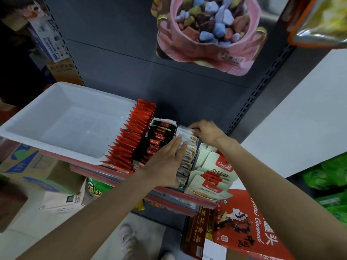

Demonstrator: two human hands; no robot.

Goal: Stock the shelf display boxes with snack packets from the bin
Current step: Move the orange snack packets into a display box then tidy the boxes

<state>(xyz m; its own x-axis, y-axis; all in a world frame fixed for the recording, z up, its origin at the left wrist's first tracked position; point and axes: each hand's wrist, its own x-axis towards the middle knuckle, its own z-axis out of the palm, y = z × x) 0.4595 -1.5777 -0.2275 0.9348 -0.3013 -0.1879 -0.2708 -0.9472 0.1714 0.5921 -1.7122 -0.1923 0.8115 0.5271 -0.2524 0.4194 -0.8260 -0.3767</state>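
A white plastic bin (56,102) sits on the shelf at the left, and I see no packets inside it. To its right stand a box of red packets (129,139), a box of black packets (157,136) and a row of white snack packets (188,156) in a display box. My left hand (165,162) lies flat against the left side of the white row, fingers together and stretched. My right hand (206,132) pinches the rearmost white packets at the back of that row. A white-and-red display box (212,175) stands to the right of the row.
The red shelf edge (169,194) runs below the boxes. A red carton (249,222) leans at the lower right, cardboard boxes (28,166) stack at the lower left. A pink candy bag (208,32) hangs above. Green packs (330,182) lie at the right.
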